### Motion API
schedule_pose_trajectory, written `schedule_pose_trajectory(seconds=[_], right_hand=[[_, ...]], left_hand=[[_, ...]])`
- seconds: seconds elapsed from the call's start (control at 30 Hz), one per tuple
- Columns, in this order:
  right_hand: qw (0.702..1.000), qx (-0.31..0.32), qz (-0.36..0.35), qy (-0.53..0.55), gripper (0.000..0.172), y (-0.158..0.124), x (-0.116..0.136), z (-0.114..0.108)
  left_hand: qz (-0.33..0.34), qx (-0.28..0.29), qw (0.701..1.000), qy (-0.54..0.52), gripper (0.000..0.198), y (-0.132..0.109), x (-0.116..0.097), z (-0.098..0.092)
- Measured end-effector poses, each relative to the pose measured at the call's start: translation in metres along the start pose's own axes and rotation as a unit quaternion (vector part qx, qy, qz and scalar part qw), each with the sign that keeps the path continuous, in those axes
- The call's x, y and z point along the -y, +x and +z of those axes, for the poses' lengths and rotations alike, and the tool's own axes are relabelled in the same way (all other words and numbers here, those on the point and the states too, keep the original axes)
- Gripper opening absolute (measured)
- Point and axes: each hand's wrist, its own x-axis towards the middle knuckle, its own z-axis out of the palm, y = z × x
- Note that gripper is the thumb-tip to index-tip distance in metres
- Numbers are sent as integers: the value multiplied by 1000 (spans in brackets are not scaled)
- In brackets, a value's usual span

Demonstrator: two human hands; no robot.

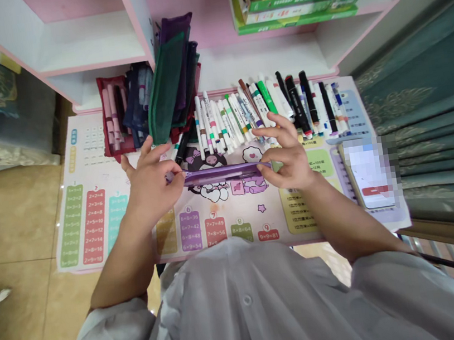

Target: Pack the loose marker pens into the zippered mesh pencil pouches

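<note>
A slim purple zippered pencil case [221, 174] is held right now between both hands, its long axis lying crosswise above a pastel times-table desk mat [91, 223]; its left end is pinched by the left hand [150, 182], its right end by the right hand [285, 156].

A slim purple zip pouch [221, 174] lies flat crosswise, its zip pull [186, 174] at the left end.

Markers [236, 118] (and mesh pouches [165, 88]) block reach toward the shelf [204, 66].
</note>
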Motion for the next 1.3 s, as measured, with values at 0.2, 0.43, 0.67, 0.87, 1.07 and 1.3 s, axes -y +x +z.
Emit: schedule_pose_trajectory(seconds=[0.2,0.43,0.67,0.87,1.07,1.3], right_hand=[[1000,-1,-3,-2,20,0,0,-1],[1000,3,0,-12,20,0,-1,-2],[1000,6,2,-19,20,-1,-3,-2],[1000,3,-9,-18,18,0,-2,-2],[1000,-2,0,-23,17,-1,-2,-4],[999,13,20,-33,20,-2,-2,-5]], left_hand=[[-5,-2,1000,3,15,0,2,-1],[-5,-14,1000,5,15,-1,2,-2],[-12,-19,1000,-6,12,-2,4,-4],[-24,-9,1000,-13,11,-2,5,-6],[-35,-25,999,-18,12,-2,10,-9],[-33,-34,998,-31,11,-2,11,-11]])
